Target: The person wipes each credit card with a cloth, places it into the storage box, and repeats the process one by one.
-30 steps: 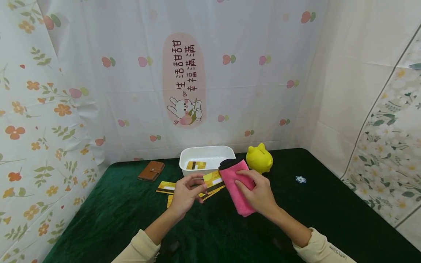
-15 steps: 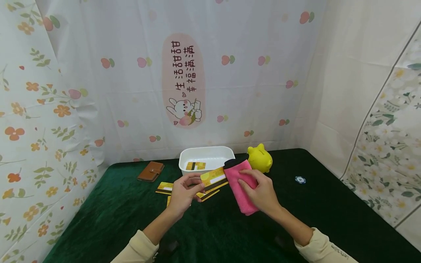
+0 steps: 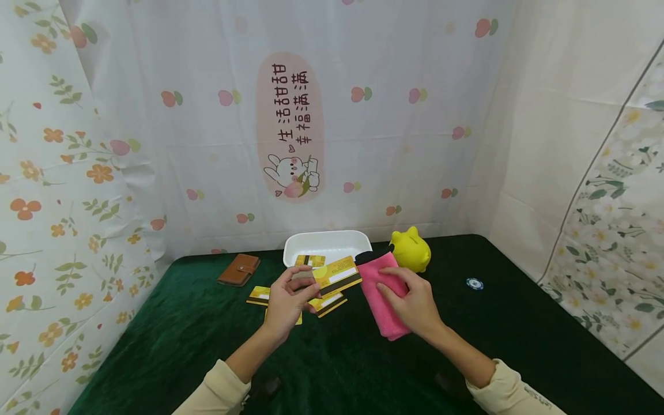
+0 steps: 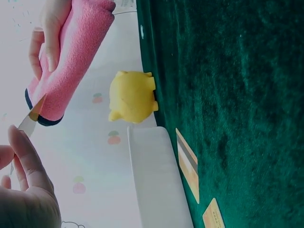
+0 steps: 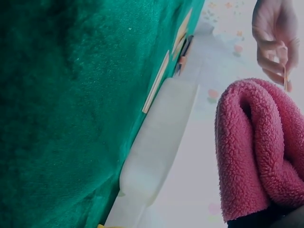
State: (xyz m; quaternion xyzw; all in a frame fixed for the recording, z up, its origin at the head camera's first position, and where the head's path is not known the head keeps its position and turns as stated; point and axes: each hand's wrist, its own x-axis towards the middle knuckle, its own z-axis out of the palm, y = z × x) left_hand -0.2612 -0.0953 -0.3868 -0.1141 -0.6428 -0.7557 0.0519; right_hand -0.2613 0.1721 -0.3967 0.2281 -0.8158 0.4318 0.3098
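Note:
My left hand (image 3: 284, 300) pinches a yellow bank card (image 3: 337, 275) with a dark stripe between thumb and fingers. In the left wrist view, that card (image 4: 29, 122) is nearly edge-on and its far end meets the dark-edged end of a pink cloth (image 4: 76, 61). My right hand (image 3: 415, 300) grips this folded plush cloth, thumb on the near face. The right wrist view shows the folds of the cloth (image 5: 256, 142) up close, hiding most of the right hand. Under the left hand, several more yellow cards (image 3: 332, 305) lie on the green tabletop, partly covered.
Behind the hands stands a white tray (image 3: 337, 237) with a yellow card (image 3: 310, 260) inside. A yellow piggy bank (image 3: 411, 251) is right of it. A brown wallet (image 3: 238, 270) lies at left and a poker chip (image 3: 474, 283) at right. Printed curtains surround the table.
The cloth has shifted slightly right, uncovering more of the held card. The left hand and its card have risen a little, showing more of the cards below.

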